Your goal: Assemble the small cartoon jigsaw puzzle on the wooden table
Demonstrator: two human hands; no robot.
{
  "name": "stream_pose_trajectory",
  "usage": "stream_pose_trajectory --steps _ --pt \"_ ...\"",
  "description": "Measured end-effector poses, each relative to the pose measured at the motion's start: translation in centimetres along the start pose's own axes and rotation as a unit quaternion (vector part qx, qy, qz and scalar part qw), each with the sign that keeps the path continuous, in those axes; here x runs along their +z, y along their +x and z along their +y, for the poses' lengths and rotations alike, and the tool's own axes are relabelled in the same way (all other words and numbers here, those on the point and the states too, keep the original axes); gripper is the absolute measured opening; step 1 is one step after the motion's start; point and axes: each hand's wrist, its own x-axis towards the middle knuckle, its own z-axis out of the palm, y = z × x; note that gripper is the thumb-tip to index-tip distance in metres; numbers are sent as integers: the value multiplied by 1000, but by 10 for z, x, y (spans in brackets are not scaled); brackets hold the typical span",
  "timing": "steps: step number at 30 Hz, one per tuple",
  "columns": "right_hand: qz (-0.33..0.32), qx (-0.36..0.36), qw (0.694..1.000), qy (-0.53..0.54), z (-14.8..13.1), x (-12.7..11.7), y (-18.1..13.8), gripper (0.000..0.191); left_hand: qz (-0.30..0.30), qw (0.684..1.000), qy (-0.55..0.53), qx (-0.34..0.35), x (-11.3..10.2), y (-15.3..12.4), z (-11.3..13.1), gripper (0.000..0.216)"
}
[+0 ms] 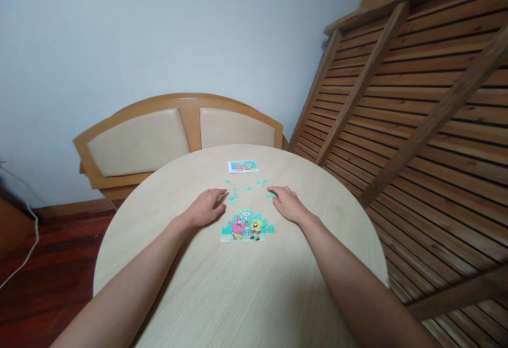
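Note:
A partly joined jigsaw puzzle [246,226] of cartoon figures lies flat on the round table [222,295], its upper edge uneven. Beyond it several loose blue-green puzzle pieces [246,189] are scattered. My left hand [206,207] rests at the left of these pieces, fingers apart, holding nothing that I can see. On the other side my right hand [286,203] is open, with thumb and index finger apart. A small group of pieces [271,195] lies by its fingertips, partly hidden. Whether the fingers touch them is hard to make out.
Farther back on the table lies a picture card [243,166] with the same cartoon figures. A wooden headboard with pale panels [138,142] stands behind the table. Slatted wooden boards [397,104] lean along the right. A white cable [34,242] hangs at the left.

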Motion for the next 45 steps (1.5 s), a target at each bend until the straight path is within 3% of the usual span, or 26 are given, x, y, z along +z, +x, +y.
stream_pose_trajectory --steps 5,12,16,18,21,24,32,37,45 --pt "-25 -15 1000 -8 -8 7 6 57 -5 1000 -3 -23 -12 -2 -12 39" --pt "-58 -60 996 -1 -15 13 11 62 -4 1000 -11 -12 -9 0 -10 32" --pt "-16 -121 991 45 -14 5 7 54 -1 999 -19 43 -8 -1 17 26" --pt "-1 -147 987 71 -15 0 5 41 -18 990 -54 130 -8 -3 40 30" --pt "-5 -159 983 96 -18 -7 3 25 -55 969 -98 221 -6 -6 71 43" --pt "-16 -149 982 110 -20 -13 2 18 -85 959 -87 256 -2 -8 84 49" --pt "-74 -121 970 198 -11 -18 -1 23 -75 975 -52 202 2 -6 64 41" --pt "-16 -139 985 103 -4 -17 -2 30 -72 980 -38 179 3 -5 56 42" --pt "-50 -117 991 51 0 -13 -4 29 -70 982 -29 174 5 -6 53 43"
